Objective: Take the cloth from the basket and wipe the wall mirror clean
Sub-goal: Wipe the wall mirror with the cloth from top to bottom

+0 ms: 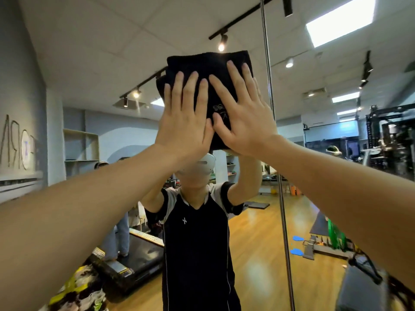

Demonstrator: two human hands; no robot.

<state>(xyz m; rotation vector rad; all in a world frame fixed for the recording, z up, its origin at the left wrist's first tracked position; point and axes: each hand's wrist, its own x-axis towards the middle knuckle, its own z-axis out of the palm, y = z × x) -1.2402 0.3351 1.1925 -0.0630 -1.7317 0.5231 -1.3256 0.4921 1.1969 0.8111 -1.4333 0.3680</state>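
We press the cloth (206, 70) flat against the mirror (303, 221), left hand (184, 122) and right hand (244, 117) side by side, fingers (197, 88) straight, gripping nothing.

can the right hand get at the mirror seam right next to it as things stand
Probably yes. The right hand lies flat on the black cloth against the mirror, and the vertical seam runs just past its outer edge, with nothing between them.

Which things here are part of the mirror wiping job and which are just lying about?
In use: black cloth, left hand, right hand, both pressed flat on it, wall mirror.

Lying about, seen reflected: treadmill, blue floor markers, shelf unit.
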